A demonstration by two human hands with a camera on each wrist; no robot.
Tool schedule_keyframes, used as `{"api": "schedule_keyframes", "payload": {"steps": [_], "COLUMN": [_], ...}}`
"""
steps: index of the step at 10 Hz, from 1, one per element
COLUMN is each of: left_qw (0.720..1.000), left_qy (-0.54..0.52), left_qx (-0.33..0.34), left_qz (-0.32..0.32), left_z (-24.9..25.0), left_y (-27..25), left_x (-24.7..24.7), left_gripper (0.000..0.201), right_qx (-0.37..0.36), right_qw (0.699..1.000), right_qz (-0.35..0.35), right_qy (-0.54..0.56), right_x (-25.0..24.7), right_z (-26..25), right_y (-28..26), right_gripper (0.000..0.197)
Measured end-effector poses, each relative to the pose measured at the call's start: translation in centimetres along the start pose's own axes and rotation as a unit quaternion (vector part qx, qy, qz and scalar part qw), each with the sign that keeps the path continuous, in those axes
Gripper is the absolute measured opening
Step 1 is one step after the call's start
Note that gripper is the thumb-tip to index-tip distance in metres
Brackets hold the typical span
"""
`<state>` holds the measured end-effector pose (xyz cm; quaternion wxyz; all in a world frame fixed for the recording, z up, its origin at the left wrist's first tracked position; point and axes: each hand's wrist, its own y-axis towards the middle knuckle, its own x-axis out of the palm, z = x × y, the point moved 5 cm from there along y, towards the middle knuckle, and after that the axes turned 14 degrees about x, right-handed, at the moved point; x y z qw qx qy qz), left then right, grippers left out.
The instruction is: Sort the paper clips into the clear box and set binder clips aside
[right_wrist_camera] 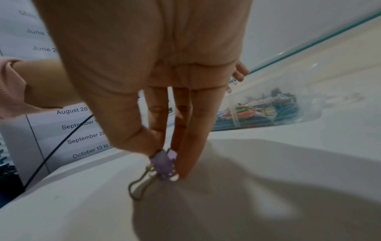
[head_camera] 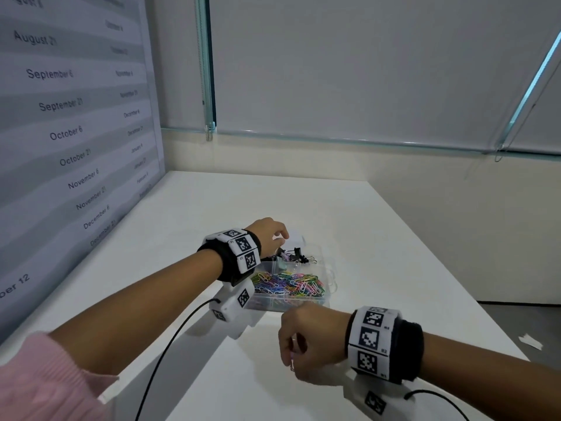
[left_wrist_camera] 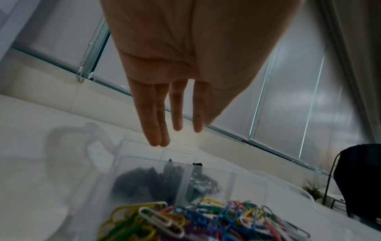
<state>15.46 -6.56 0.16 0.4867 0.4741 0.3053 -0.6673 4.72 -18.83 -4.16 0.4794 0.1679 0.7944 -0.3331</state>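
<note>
A clear divided box [head_camera: 285,303] sits mid-table. Coloured paper clips [head_camera: 288,284] fill its near compartment, and black binder clips [head_camera: 296,255] lie in the far one. My left hand [head_camera: 280,235] hovers over the far compartment. In the left wrist view its fingers [left_wrist_camera: 177,114] hang straight above the binder clips [left_wrist_camera: 144,184] and paper clips [left_wrist_camera: 185,220], holding nothing. Nearer me, my right hand [head_camera: 291,357] pinches a purple binder clip [right_wrist_camera: 164,164] between thumb and fingers. The clip's silver handles hang just above the white table [right_wrist_camera: 268,187], in front of the box [right_wrist_camera: 268,112].
A large printed date chart [head_camera: 69,132] stands along the table's left side. Black wrist-camera cables [head_camera: 170,344] trail toward me. The table's right edge [head_camera: 440,259] drops to a grey floor with a paper scrap [head_camera: 531,341]. A small white object [head_camera: 296,237] lies behind the box.
</note>
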Motion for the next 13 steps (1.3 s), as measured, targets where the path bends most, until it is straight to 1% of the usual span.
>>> {"api": "schedule_keyframes", "payload": {"steps": [1,2,3,4,5,6,7,8,9,10,11,12,13], "left_qw": [1.000,1.000,0.999,0.999,0.998,0.997,0.997,0.995,0.995,0.995,0.996,0.996,0.994], "left_qy": [-0.006,-0.026,-0.030,-0.015,0.018,0.017,-0.017,-0.053,-0.052,-0.049,-0.031,0.008,-0.008], "left_qx": [0.006,0.018,0.035,0.045,0.042,0.055,0.069,0.083,0.088,0.087,0.084,0.088,0.107], "left_qz": [-0.010,0.002,0.006,-0.018,-0.053,-0.042,-0.019,-0.003,-0.009,-0.011,-0.021,-0.024,0.018], "left_z": [-0.2,-0.2,0.2,0.6,0.6,0.7,0.6,0.7,0.9,1.0,1.4,1.6,1.7], "left_y": [-1.3,-3.2,-4.9,-6.2,-6.9,-7.6,-8.2,-8.9,-9.6,-10.5,-11.2,-11.8,-13.7], "left_x": [0.2,0.3,0.6,1.2,2.2,2.7,3.0,3.1,3.1,3.3,3.3,3.1,2.7], "left_gripper": [0.029,0.025,0.023,0.022,0.025,0.020,0.016,0.013,0.014,0.013,0.016,0.024,0.035], "right_qx": [-0.001,-0.012,-0.005,0.000,0.017,0.026,0.039,0.097,0.170,0.211,0.222,0.209,0.183], "right_qw": [1.000,0.999,0.999,0.999,1.000,1.000,0.998,0.985,0.963,0.959,0.963,0.959,0.956], "right_qz": [-0.016,-0.032,-0.032,-0.031,-0.024,-0.004,0.052,0.141,0.200,0.175,0.149,0.185,0.224], "right_qy": [-0.017,-0.025,0.012,0.013,0.007,0.002,0.004,0.030,0.065,0.064,0.037,0.039,0.054], "right_x": [0.4,0.9,1.0,1.2,1.5,0.4,-3.4,-8.3,-11.4,-11.4,-10.5,-11.3,-10.9], "right_z": [0.4,0.2,0.3,0.4,0.3,0.2,0.7,2.4,4.6,6.5,6.9,6.7,6.8], "right_y": [-0.1,-0.4,-0.6,-0.6,-0.5,-0.6,-0.2,1.2,3.1,5.1,5.7,3.7,-0.2], "right_gripper": [0.033,0.043,0.029,0.016,0.016,0.016,0.011,0.010,0.006,0.007,0.013,0.015,0.011]}}
